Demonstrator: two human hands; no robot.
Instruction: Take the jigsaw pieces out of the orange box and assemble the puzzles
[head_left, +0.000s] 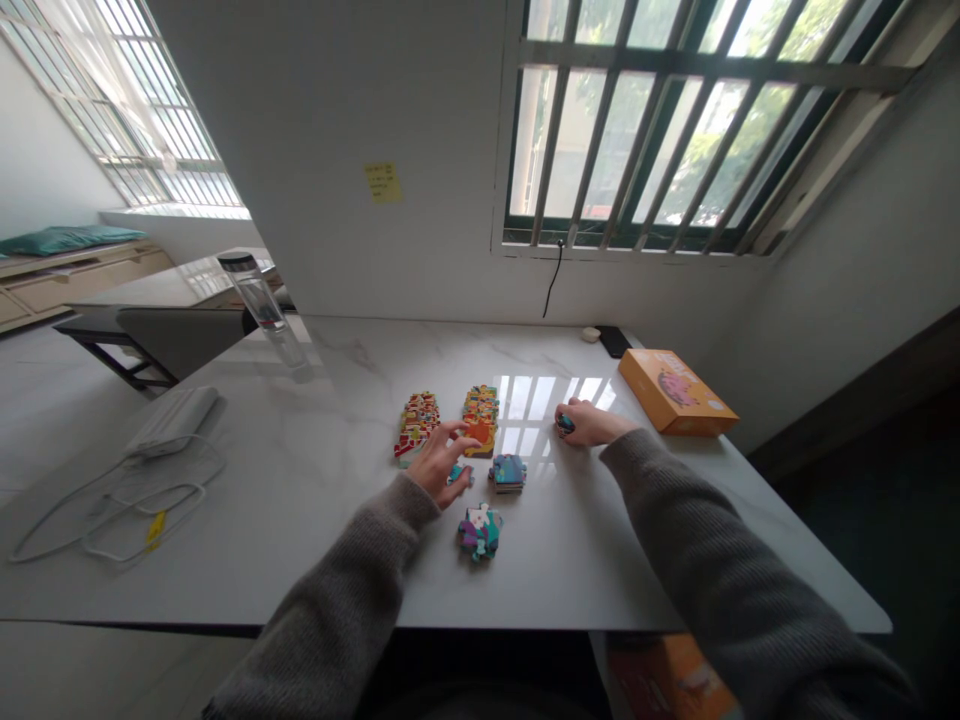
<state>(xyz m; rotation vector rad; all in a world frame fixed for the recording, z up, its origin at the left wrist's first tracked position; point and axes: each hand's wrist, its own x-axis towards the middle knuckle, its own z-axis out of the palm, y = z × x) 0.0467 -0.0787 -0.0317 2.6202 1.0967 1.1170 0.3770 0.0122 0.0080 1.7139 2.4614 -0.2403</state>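
Observation:
My left hand [442, 465] hovers over the middle of the white table with its fingers apart. Under and beside its fingers lies a small teal puzzle piece [459, 476], partly hidden. My right hand [586, 422] is closed around a few dark blue and teal puzzle pieces [565, 425] further right. Between the hands sits a neat stack of blue puzzle pieces [509, 472]. Nearer the front edge is a purple, white and teal pile of puzzle pieces [480, 531]. Behind my left hand stand a red-and-yellow stack [418, 422] and an orange stack of puzzle pieces [481, 405].
An orange box [675, 392] lies at the table's right edge, near a black phone [615, 342] and a small pale object [591, 334]. To the left are a white device with a cable [172, 422] and a clear bottle [259, 295]. A barred window is above.

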